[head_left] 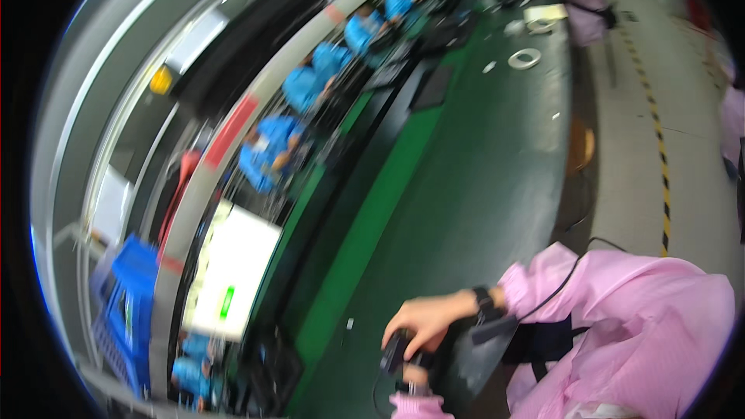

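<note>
The small black device (pixel 394 353) sits pinched under the right hand (pixel 425 320), whose grip curls around its top.

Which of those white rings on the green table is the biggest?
The white tape ring lying alone on the green table, nearer the camera. The ring farther back, by a pale flat sheet, looks smaller.

Factory assembly line: long green workbench (pixel 466 186), row of blue-clad workers (pixel 310 81).

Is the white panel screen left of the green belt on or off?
On: the white screen glows brightly with a green mark lit on it.
</note>
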### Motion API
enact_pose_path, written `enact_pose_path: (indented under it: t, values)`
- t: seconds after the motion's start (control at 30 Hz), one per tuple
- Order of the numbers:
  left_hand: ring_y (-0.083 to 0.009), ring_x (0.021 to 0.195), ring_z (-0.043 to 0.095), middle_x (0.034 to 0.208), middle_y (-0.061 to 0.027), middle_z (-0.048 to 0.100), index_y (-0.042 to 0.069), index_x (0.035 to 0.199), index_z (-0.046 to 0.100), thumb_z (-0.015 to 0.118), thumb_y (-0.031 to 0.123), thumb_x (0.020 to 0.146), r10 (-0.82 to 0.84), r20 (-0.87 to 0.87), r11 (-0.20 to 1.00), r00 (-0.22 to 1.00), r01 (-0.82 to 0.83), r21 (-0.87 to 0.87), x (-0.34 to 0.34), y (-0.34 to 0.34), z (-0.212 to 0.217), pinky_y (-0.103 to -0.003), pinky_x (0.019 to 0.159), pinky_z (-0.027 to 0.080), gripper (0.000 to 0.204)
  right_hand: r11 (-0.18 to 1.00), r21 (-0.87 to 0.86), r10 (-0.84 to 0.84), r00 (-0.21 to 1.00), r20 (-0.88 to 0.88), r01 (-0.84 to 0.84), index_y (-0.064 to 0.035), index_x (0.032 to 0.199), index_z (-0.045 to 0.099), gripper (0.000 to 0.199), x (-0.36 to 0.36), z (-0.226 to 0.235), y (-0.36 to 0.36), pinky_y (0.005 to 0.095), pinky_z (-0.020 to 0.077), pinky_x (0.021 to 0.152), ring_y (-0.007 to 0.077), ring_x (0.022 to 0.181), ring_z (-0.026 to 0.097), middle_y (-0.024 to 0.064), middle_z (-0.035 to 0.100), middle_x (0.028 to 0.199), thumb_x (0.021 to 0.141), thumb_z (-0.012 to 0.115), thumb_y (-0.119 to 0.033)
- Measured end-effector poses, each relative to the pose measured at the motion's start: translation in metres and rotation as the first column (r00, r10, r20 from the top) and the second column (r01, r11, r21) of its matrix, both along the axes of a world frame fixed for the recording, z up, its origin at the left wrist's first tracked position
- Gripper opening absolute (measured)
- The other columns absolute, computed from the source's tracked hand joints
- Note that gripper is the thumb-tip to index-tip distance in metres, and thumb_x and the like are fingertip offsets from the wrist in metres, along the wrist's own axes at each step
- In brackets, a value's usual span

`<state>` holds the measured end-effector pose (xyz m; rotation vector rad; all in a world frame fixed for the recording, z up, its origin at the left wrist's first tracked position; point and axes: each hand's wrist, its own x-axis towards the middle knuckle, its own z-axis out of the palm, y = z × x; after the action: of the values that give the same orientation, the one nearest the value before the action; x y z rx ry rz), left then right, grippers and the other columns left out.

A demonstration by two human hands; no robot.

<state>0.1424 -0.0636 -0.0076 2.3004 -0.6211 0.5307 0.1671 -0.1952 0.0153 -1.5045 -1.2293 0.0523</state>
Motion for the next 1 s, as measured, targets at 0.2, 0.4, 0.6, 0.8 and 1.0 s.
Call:
enact_pose_path:
  t: [0.2,0.4,0.6,0.8,1.0]
  values:
    - [-0.0323,0.088,0.061,0.094,-0.0129,0.063,-0.001,0.099,0.061,0.066,0.009,0.074,-0.076,0.071,0.993,0.995,0.069,0.099,0.054,-0.023,-0.051,-0.039,0.081,0.048,0.027,0.852,0.166,-0.439,0.851,-0.288,0.496,0.0002,0.096,0.061,0.028,0.045,-0.040,-0.004,0.0321,0.0493,0.074,0.0222,0.082,0.063,0.0112,0.067,0.091,0.090,0.055,-0.026]
    - [-0.0325,0.068,0.055,0.074,-0.0133,0.058,0.000,0.080,0.060,0.066,0.009,0.071,-0.058,0.169,0.977,0.984,0.021,0.212,0.092,-0.005,-0.056,-0.042,0.061,0.043,0.015,0.747,0.134,-0.552,0.719,-0.422,0.651,0.0003,0.099,0.058,0.029,0.087,-0.079,0.005,0.0331,0.0495,0.077,0.0253,0.085,0.065,0.0124,0.067,0.092,0.096,0.045,-0.025]
    - [-0.0299,0.064,0.053,0.064,-0.0094,0.052,0.003,0.069,0.055,0.064,0.010,0.073,-0.008,0.132,0.989,0.991,-0.011,0.145,0.092,-0.009,-0.057,-0.042,0.059,0.041,0.012,0.800,0.000,-0.518,0.690,-0.506,0.600,-0.0018,0.099,0.059,0.027,0.095,-0.080,0.000,0.0294,0.0483,0.073,0.0172,0.078,0.061,0.0084,0.065,0.088,0.096,0.045,-0.025]
    - [-0.0278,0.059,0.054,0.063,-0.0092,0.055,0.002,0.077,0.062,0.065,0.007,0.075,0.006,0.053,0.993,0.999,-0.012,0.120,0.090,-0.009,-0.052,-0.038,0.055,0.043,0.006,0.796,0.005,-0.459,0.608,-0.648,0.606,-0.0023,0.100,0.060,0.030,0.094,-0.074,-0.005,0.0305,0.0488,0.072,0.0152,0.077,0.059,0.0078,0.063,0.083,0.094,0.042,-0.026]
    - [-0.0252,0.058,0.054,0.064,-0.0084,0.055,0.002,0.082,0.063,0.065,0.004,0.076,-0.013,0.036,0.996,0.999,0.010,0.085,0.092,-0.010,-0.051,-0.036,0.057,0.043,0.007,0.767,0.030,-0.427,0.546,-0.721,0.641,-0.0044,0.117,0.041,0.029,0.090,-0.073,-0.005,0.0267,0.0442,0.061,0.0107,0.068,0.051,0.0051,0.054,0.075,0.094,0.048,-0.020]
